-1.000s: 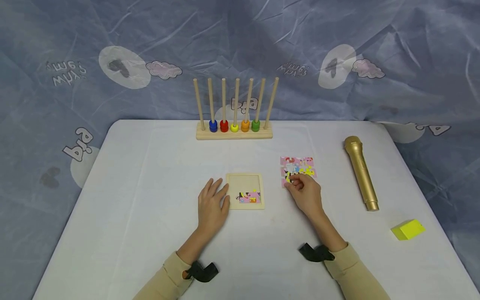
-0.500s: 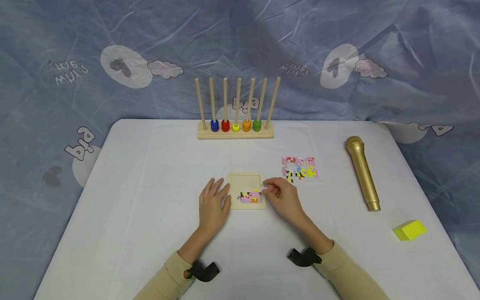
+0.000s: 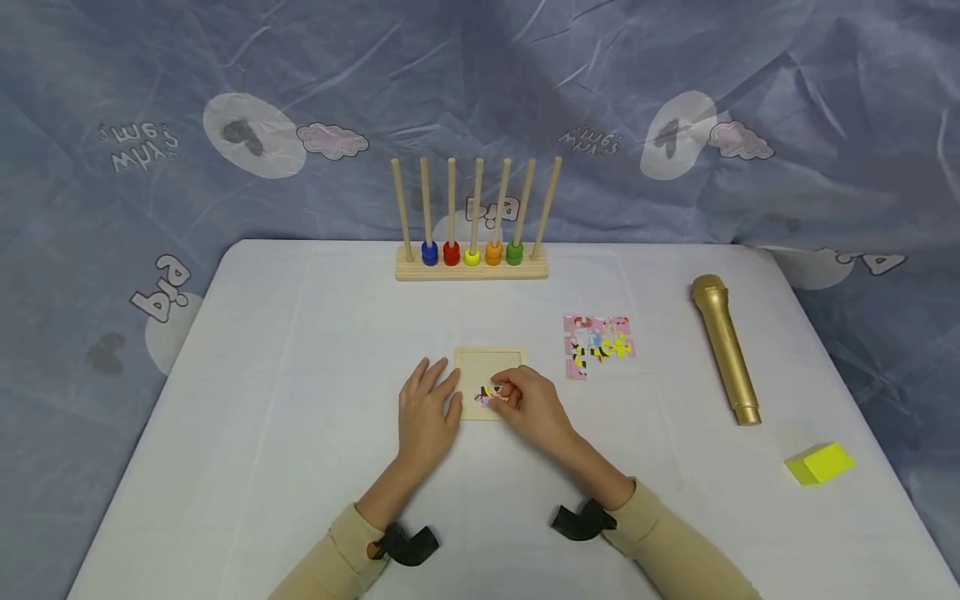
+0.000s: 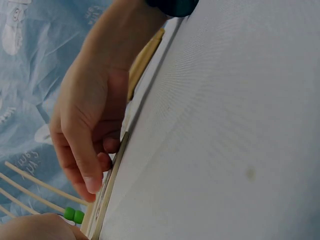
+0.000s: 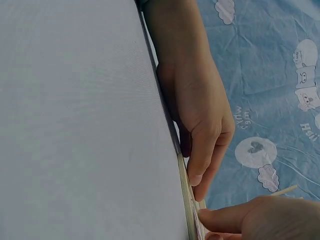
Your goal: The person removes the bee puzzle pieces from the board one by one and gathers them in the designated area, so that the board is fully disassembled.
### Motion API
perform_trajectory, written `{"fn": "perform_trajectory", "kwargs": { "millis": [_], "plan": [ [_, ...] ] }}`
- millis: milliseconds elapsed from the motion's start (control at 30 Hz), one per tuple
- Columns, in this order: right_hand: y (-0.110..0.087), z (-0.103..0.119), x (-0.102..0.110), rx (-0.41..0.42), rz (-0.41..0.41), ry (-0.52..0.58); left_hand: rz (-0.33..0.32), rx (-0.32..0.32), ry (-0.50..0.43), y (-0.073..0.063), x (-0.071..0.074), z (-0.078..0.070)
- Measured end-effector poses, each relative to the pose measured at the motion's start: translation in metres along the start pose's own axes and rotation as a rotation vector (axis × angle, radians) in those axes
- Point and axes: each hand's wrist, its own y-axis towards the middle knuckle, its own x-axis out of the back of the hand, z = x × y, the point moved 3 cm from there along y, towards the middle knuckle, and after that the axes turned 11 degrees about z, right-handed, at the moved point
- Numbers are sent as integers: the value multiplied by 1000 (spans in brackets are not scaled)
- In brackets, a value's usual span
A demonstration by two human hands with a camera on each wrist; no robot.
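Observation:
My left hand (image 3: 427, 408) lies with extended fingers at the left edge of a shallow wooden puzzle tray (image 3: 472, 360). Over the tray's lower right, my right hand (image 3: 532, 408) has its thumb and fingertips together in a pinch on a puzzle piece, itself mostly hidden by the fingers. Some pink, black and yellow picture pieces (image 3: 484, 395) show inside the tray beside these fingertips; others are covered. In the left wrist view the right hand (image 4: 92, 125) reaches down to the tray (image 4: 114, 172). From the right wrist, the left hand (image 5: 197, 110) touches the tray's edge.
Loose jigsaw pieces (image 3: 588, 327) lie grouped right of the tray. A wooden peg stand (image 3: 471, 271) with coloured beads is at the back. On the right are a gold microphone (image 3: 723, 350) and a yellow block (image 3: 819, 462). A patterned cloth (image 3: 480, 75) hangs behind the table.
My right hand has moved left from the loose pieces to over the tray, covering part of the picture there. The left hand has stayed at the tray's left edge.

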Motion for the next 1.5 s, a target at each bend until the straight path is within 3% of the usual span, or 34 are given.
{"fn": "perform_trajectory", "kwargs": {
  "millis": [467,733,867,1133,1367,1500],
  "plan": [
    [0,2,0,-77,52,-82,-6,-7,0,-1,1,0],
    [0,1,-1,-15,28,-61,-16,-9,-6,-1,1,1],
    [-1,-2,-1,-4,17,34,-18,-10,-17,-2,0,0],
    [-6,-3,8,-88,-29,346,-18,-12,-20,-2,-1,-1],
    [-11,-11,41,-129,-77,553,-10,-11,-19,-2,-2,0],
    [-21,-29,65,-174,-125,538,-8,-12,-26,-2,-1,0]
  ]
}}
